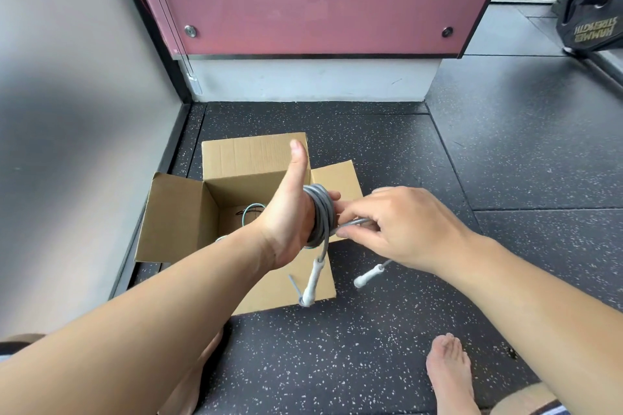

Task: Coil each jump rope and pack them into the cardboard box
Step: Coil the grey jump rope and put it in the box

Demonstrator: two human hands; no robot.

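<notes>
Rope (318, 212) wound on the left hand (286, 222), over the open box (175, 216).

The left hand is flat with its thumb up and wears the grey coil round its palm. The right hand (401, 229) pinches the loose tail just right of the coil. The tail runs sideways between the hands, and two white handles (312, 283) dangle below. The box mouth lies below and to the left, nearer the left hand, with a teal rope (253, 209) inside.

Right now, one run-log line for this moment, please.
left hand: grey jump rope coiled round it | right hand: pinches the rope | cardboard box: open
</notes>
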